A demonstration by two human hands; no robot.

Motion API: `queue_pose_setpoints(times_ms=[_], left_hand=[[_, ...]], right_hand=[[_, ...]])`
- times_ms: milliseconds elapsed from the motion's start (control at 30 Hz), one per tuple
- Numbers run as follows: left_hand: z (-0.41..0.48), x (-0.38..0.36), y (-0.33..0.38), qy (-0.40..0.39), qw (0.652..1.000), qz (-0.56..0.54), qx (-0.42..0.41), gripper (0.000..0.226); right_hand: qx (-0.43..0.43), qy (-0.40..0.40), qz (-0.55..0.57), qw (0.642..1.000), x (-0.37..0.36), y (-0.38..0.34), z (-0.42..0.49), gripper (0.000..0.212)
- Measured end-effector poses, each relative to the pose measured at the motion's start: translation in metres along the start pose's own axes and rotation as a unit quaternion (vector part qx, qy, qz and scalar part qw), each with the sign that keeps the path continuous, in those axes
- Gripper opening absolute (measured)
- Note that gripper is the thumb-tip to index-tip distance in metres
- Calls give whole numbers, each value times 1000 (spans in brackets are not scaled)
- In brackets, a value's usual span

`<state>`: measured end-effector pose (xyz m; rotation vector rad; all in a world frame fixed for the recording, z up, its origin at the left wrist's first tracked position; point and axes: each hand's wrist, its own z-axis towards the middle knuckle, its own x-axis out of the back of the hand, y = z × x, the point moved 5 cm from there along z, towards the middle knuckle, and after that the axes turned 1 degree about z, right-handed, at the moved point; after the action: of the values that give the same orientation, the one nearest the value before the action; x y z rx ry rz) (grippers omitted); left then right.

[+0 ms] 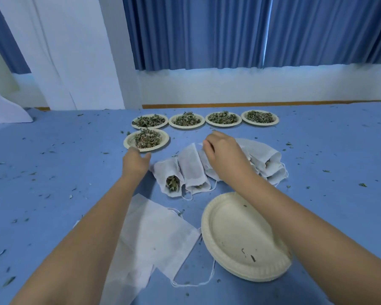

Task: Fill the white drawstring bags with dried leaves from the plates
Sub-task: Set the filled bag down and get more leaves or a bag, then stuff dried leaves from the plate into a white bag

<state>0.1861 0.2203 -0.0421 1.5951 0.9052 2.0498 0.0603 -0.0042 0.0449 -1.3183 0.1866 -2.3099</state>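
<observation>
- Two big things first: blue curtains (pixel 207 31) hang across the back wall, and a blue-covered table (pixel 53 161) fills the whole lower half of the view.
- Next biggest: flat empty bags (pixel 154 238), white with drawstrings, lie overlapping at the near edge, partly under the left forearm.
- Just right of those sits a stack of empty plates (pixel 240 234), pale paper ones, with only a few leaf bits in the top one. The right forearm crosses over its right side.
- Middle of the table: a bunch of filled bags (pixel 191 168) lying side by side in a fan, mouths toward the camera. The leftmost bag (pixel 165 172) gapes enough that you can see leaves inside.
- Far side: a row of four plates (pixel 186 127) heaped with dried leaves (pixel 146 137), plus a fifth plate (pixel 130 141) just in front of the leftmost one, also heaped.
- The left hand (pixel 135 162) reaches to the fifth plate's near rim, fingers loose, holding nothing as far as I can see.
- The right hand (pixel 223 156) is on top of the filled bags, fingers curled down onto the far end of one. Can't tell if it's actually pinching it.
- Smallest: leaf crumbs (pixel 362 185) scattered all over the table.
</observation>
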Motion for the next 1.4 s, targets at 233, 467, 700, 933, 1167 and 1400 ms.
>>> queue_pose_setpoints(times_ms=[233, 467, 700, 933, 1167, 1400], left_hand=[[25, -8, -16, -13, 863, -455, 219, 31], [43, -14, -18, 7, 837, -489, 247, 47], [55, -24, -12, 17, 820, -515, 250, 37], [38, -25, 8, -5, 747, -635, 200, 14], [-20, 11, 42, -180, 760, -614, 114, 6], [-117, 28, 62, -372, 764, -522, 73, 16]], right_hand=[[-15, -64, 20, 998, -36, -15, 21, 35], [-7, -94, -11, 995, -53, -6, 8, 44], [2, -105, 9, 994, -53, 6, -3, 37], [-43, -114, 94, 988, -53, 21, -6, 27], [-164, 13, 314, 935, -15, 50, -27, 16], [-316, 27, 478, 819, 21, 74, -60, 32]])
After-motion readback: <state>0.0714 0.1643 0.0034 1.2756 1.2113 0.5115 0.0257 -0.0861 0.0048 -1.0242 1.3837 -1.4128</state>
